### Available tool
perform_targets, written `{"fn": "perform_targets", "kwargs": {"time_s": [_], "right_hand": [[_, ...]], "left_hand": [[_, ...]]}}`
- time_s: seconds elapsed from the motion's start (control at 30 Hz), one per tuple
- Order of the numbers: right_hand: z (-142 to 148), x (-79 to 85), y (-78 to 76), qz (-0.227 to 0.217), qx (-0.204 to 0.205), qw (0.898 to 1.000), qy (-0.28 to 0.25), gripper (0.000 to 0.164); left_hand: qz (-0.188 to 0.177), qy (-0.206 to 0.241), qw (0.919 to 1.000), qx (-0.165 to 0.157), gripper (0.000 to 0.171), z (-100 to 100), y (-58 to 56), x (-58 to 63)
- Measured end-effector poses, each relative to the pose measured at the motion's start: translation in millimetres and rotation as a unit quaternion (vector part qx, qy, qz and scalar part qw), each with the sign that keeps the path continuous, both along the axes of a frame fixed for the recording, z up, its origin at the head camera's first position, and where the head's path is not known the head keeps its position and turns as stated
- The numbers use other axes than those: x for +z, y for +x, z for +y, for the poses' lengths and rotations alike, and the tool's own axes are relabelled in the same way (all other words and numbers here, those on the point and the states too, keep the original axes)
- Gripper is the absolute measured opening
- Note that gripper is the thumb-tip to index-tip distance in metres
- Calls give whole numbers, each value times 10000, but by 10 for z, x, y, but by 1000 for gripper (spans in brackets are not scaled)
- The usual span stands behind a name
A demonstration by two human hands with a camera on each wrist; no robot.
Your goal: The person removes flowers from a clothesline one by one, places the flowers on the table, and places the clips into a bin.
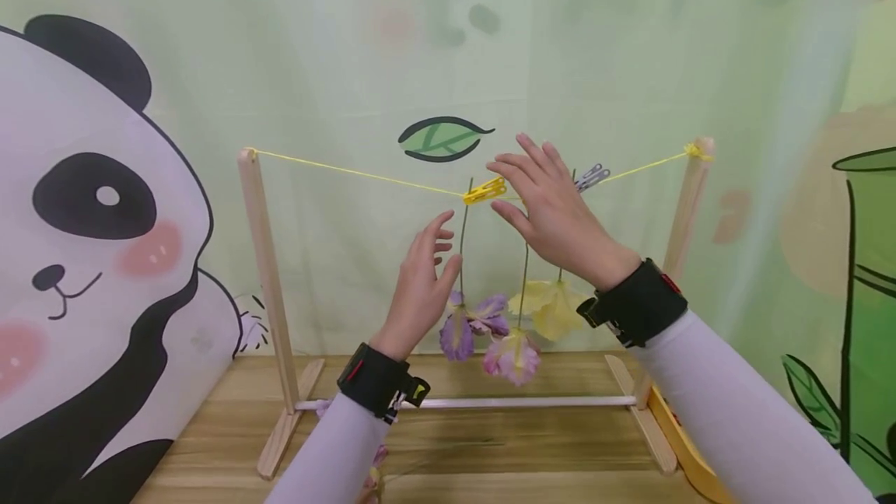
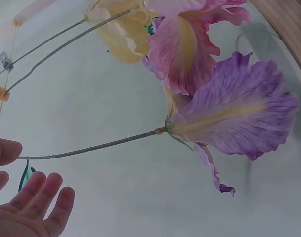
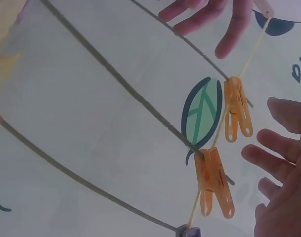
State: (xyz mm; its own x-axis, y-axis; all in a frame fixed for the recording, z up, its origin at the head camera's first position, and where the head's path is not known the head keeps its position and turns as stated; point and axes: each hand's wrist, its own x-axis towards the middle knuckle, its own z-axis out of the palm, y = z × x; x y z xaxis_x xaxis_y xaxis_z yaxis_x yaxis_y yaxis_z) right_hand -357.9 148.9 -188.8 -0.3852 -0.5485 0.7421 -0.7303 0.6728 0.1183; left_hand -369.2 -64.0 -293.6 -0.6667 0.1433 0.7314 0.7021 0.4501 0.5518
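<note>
Three artificial flowers hang upside down by their stems from a yellow string (image 1: pixel 364 172): a purple one (image 1: pixel 457 335), a pink one (image 1: pixel 514 360) and a pale yellow one (image 1: pixel 551 308). A yellow clothespin (image 1: pixel 484 191) clips the purple flower's stem; in the right wrist view a second yellow-orange clothespin (image 3: pixel 213 182) holds another stem. Farther right sits a grey clothespin (image 1: pixel 592 177). My left hand (image 1: pixel 422 278), fingers loosely bent, is beside the purple flower's stem; whether the thumb touches it, I cannot tell. Just right of the yellow clothespin, my right hand (image 1: pixel 563 216) holds nothing.
Wooden posts (image 1: pixel 266 278) at left and right carry the string, joined low down by a white rod (image 1: pixel 525 403). More petals (image 1: pixel 374 477) lie on the wooden table (image 1: pixel 210 442) near my left sleeve. A yellow-orange tray (image 1: pixel 682 449) stands at the right, partly hidden by my arm.
</note>
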Motion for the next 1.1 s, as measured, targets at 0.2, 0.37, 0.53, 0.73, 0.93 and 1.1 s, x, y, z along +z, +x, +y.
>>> {"fn": "perform_targets", "kwargs": {"time_s": [0.2, 0.37, 0.53, 0.73, 0.93, 1.1], "right_hand": [[-63, 85, -34, -67, -340, 9983, 476, 47], [-103, 129, -71, -124, -661, 9945, 800, 36], [-152, 177, -80, -293, -845, 9915, 949, 27], [-210, 238, -126, -410, -927, 9918, 776, 16], [-238, 249, -149, -214, -772, 9962, 338, 6], [-234, 238, -155, 106, -532, 9985, 42, 4]], "left_hand": [[17, -156, 9999, -30, 61, 42, -55, 43], [71, -317, 9994, 103, 62, 62, -92, 52], [138, -359, 9991, 168, 62, 73, -102, 38], [226, -214, 9991, 277, 59, 89, -100, 26], [406, -55, 9986, 340, 61, 93, -67, 58], [557, 7, 9977, 396, 61, 55, -39, 123]]}}
